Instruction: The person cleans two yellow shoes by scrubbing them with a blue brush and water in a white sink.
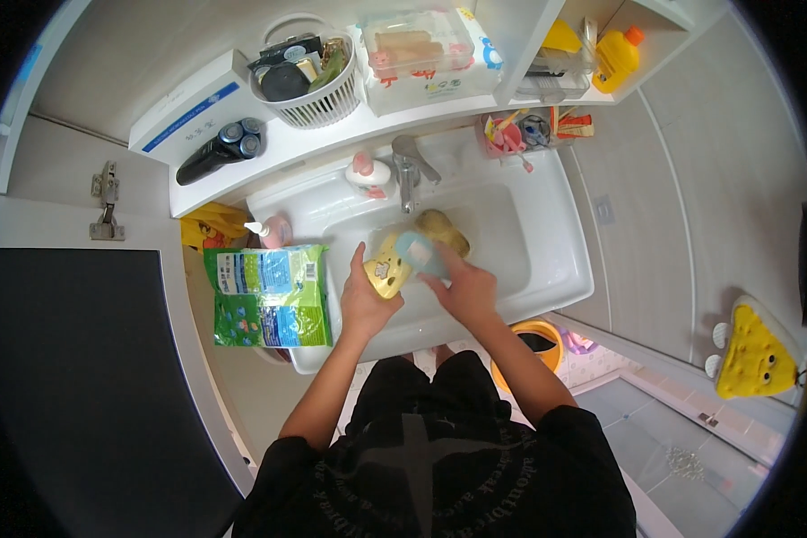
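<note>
Over the white sink basin (511,249), my left hand (368,302) holds a yellow slipper-like item (388,267) with dark spots and a small decoration. My right hand (467,286) grips a pale blue-green brush or scrubber (420,253), whose working side is hidden; it is against or very near the yellow item's right edge. Behind my right fingers, a brownish-yellow item (444,231), perhaps the matching slipper, lies in the basin below the chrome faucet (409,171).
A pump bottle (368,175) stands left of the faucet. The green package (269,296) overlaps the sink's left side. Cups with toothbrushes (504,138) stand at the back right. Above hangs a shelf (296,144) with a basket (309,101) and electric shaver (220,149).
</note>
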Motion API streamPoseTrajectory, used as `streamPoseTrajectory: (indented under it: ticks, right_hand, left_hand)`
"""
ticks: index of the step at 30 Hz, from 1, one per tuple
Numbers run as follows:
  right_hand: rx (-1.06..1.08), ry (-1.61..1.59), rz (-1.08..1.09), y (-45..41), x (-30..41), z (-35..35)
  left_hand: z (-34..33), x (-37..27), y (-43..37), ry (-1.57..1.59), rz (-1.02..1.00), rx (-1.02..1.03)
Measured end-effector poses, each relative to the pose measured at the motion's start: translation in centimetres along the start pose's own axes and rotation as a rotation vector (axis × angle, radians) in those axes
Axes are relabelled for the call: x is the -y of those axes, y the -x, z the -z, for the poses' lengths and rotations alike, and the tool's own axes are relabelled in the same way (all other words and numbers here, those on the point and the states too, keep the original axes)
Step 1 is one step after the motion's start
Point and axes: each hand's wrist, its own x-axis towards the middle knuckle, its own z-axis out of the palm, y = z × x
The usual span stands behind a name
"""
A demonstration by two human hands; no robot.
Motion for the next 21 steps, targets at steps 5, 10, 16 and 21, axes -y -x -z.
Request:
streamPoseTrajectory:
  ticks: [5, 10, 16, 21]
  right_hand:
    - [0.088, 0.102, 0.005, 1.8, 1.7, -0.7]
    - [-0.078, -0.038, -0.009, 0.3, 0.7, -1.1]
    - [0.191, 0.073, 0.101, 2.4, 2.9, -1.2]
    - [0.054, 0.012, -0.186, -0.6, 1.7, 0.4]
  left_hand:
    - [-0.1, 0.5, 0.2, -0.161, -0.035, -0.030]
    - [0.3, 0.5, 0.4, -0.271, -0.001, -0.024]
    - [0.3, 0.5, 0.6, -0.289, -0.037, -0.078]
    - [0.2, 0.5, 0.6, -0.274, -0.010, -0.038]
